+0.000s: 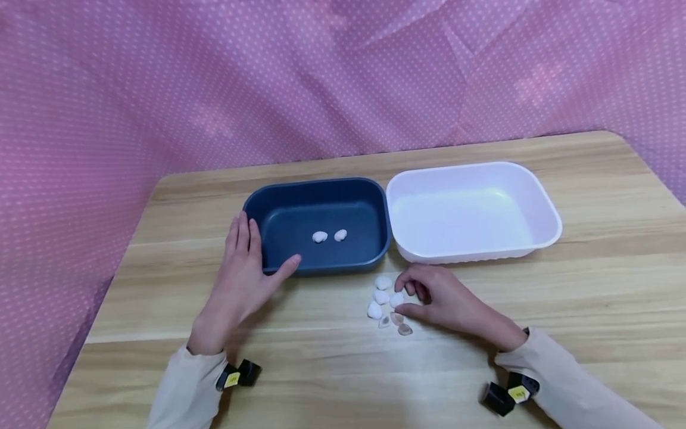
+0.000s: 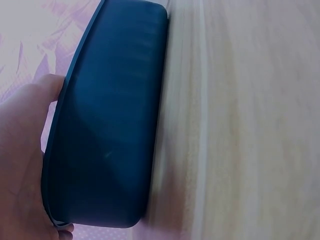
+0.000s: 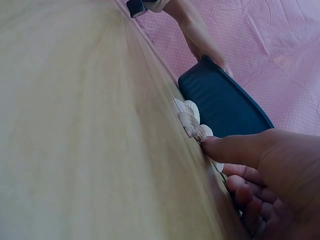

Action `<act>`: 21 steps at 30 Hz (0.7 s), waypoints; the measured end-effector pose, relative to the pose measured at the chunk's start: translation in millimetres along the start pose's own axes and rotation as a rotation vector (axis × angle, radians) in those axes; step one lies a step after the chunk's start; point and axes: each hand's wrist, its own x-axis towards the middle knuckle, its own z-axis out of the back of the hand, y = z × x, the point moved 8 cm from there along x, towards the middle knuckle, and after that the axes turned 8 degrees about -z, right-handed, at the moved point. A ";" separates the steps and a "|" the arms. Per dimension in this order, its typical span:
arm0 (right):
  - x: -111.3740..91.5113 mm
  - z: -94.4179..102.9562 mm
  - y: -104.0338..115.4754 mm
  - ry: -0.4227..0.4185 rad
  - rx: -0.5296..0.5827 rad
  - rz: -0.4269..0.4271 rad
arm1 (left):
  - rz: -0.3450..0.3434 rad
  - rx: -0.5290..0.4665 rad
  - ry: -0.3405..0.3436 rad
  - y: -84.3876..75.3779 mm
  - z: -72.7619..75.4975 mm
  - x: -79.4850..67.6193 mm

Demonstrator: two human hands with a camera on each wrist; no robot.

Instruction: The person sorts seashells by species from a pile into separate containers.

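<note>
My left hand [image 1: 241,280] rests on the left end of a dark blue plastic basin [image 1: 316,269], fingers stretched along the left rim and thumb over the front rim. Inside that basin lie two small white seashells [image 1: 320,237]. In the left wrist view, the basin's outer wall [image 2: 110,115] fills the middle. My right hand [image 1: 442,298] is low over a small group of shells, pinching a white seashell [image 1: 396,300] between thumb and forefinger. Beside it are several more white seashells [image 1: 381,297] and a few brownish shells [image 1: 405,329]. The right wrist view shows the thumb [image 3: 225,148] against the shells.
A white plastic basin [image 1: 471,256] stands right of the blue one, their rims almost touching. Both are on a wood-grain table [image 1: 332,369]. Pink dotted cloth [image 1: 321,77] hangs behind and at the left. Each wrist carries a black camera mount [image 1: 506,398].
</note>
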 end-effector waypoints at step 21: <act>-1.0 0.4 2.4 -0.019 0.009 -0.032 | 0.003 0.006 0.012 -0.8 1.3 0.1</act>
